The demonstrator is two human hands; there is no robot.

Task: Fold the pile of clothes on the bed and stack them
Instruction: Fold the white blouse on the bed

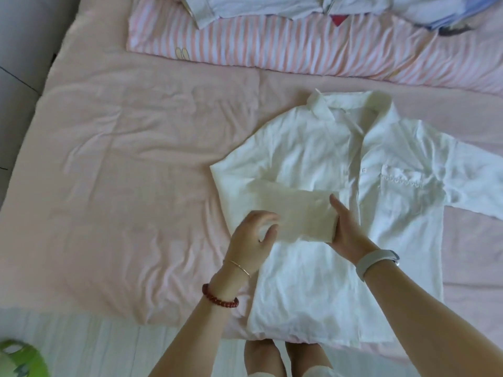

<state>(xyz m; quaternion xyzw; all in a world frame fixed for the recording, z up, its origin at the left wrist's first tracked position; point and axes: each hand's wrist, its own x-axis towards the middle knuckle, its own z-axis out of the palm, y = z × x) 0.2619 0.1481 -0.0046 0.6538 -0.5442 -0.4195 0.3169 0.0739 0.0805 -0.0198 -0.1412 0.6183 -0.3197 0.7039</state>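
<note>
On the bed [136, 159], near edge, your white shirt [326, 159] lies front-up w/ its left sleeve [294, 213] folded across the chest; right hand [345, 229] grips the cuff end, left hand [253, 238] hovers w/ fingers loosely curled, holding nothing. Risk, as I judge it: thin sleeve slides or bunches once released, giving a skewed fold. Unfolded pile [326, 6] sits well apart at far edge on striped quilt [272, 47]; nothing blocks the fold.
</note>
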